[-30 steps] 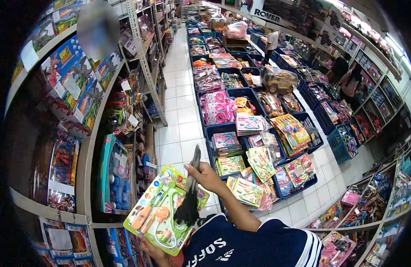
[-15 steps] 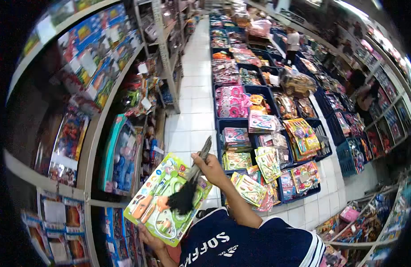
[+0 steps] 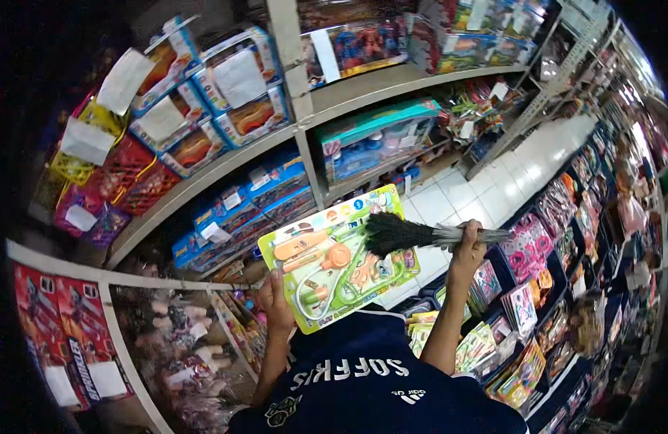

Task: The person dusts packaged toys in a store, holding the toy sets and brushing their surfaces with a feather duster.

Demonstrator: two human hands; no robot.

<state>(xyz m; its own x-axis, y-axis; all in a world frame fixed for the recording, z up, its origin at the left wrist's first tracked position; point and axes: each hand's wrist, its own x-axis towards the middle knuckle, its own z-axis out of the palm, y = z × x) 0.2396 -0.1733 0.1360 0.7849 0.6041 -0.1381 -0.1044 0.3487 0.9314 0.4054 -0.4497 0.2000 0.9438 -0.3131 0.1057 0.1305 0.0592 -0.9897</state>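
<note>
The largest thing is the grey metal shelving (image 3: 399,84), which runs across the upper view and down the left side. Beyond it lies the white tiled floor (image 3: 507,184), and at the right stand the dark blue crates (image 3: 499,262), filled with packed toys. The right forearm passes in front of some of these packs and hides them partly. On the shelving there are a teal-edged toy box (image 3: 381,141), blue boxes with orange pictures (image 3: 254,114) and, at the far left, red boxes (image 3: 95,318). White paper sheets (image 3: 240,78) cover parts of several boxes.

In the middle, above the dark shirt, is the carded toy set (image 3: 323,286), held tilted. The left hand (image 3: 274,298) is clamped on its left edge. The black duster (image 3: 402,235) lies across its upper right part and blocks the view there; I cannot tell whether the bristles touch the card. The right hand (image 3: 469,247), well apart from the left, is closed around the grey handle of the duster.
</note>
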